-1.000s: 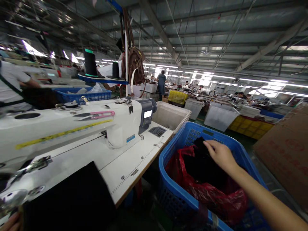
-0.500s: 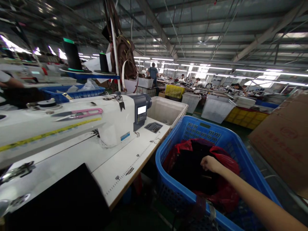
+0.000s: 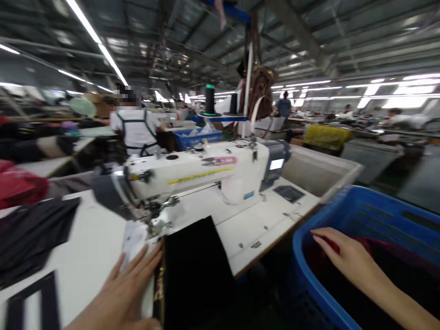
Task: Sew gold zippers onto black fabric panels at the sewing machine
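Since half a second ago the view has swung left; the left hand (image 3: 125,288) is now in sight, and the right hand (image 3: 347,256) is up from the dark material (image 3: 407,272) to near the left rim of the blue basket (image 3: 371,211). Among the containers, a blue crate (image 3: 187,141) holds clear plastic (image 3: 207,129); a pale bin (image 3: 319,172) stands behind the table's right end; a yellow crate (image 3: 326,137) is beyond it; the blue basket holds a red plastic bag (image 3: 388,247) with the dark material in it, too blurred to tell piece from piece. On the white table (image 3: 91,238), grey cloth (image 3: 37,233) lies at the left; the left fingers, slightly apart, rest along the left edge of a black panel (image 3: 195,270), which lies before the sewing machine (image 3: 245,172); the right thumb and forefinger nearly meet at the tips, and I cannot tell whether they pinch anything. Behind, a co-worker in white (image 3: 137,130) is at the left; thread cones (image 3: 210,101) stand mid-view; a brown bag (image 3: 263,94) hangs beside them; a person in blue (image 3: 283,107) stands farther right.
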The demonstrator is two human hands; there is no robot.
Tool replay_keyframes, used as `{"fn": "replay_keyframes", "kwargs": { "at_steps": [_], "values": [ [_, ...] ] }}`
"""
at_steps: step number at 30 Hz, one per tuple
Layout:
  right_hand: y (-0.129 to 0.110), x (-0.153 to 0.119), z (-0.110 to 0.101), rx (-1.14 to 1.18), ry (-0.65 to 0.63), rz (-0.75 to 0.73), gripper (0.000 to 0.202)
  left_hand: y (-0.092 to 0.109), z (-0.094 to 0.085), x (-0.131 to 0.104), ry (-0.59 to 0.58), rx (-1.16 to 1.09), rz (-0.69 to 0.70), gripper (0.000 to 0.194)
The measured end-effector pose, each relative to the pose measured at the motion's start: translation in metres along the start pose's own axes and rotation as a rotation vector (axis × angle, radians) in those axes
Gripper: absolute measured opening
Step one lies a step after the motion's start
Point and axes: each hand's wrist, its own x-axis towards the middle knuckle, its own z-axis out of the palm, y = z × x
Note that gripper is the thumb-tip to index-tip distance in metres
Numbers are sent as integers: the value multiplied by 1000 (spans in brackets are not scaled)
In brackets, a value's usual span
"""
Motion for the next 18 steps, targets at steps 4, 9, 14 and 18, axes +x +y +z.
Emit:
{"fn": "replay_keyframes", "kwargs": {
  "at_steps": [4, 9, 14, 18],
  "values": [
    [-145, 30, 32, 152, 180, -625, 25, 22, -31, 6, -222, -76, -112, 118],
    [-267, 53, 98, 252, 5, -909, 35, 30, -45, 17, -255, -192, -136, 118],
    [-271, 64, 148, 271, -53, -899, 37, 21, -36, 10, -200, -234, -83, 117],
    [-262, 58, 146, 203, -131, -896, 46, 19, -34, 11, -215, -232, -74, 117]
  ]
}}
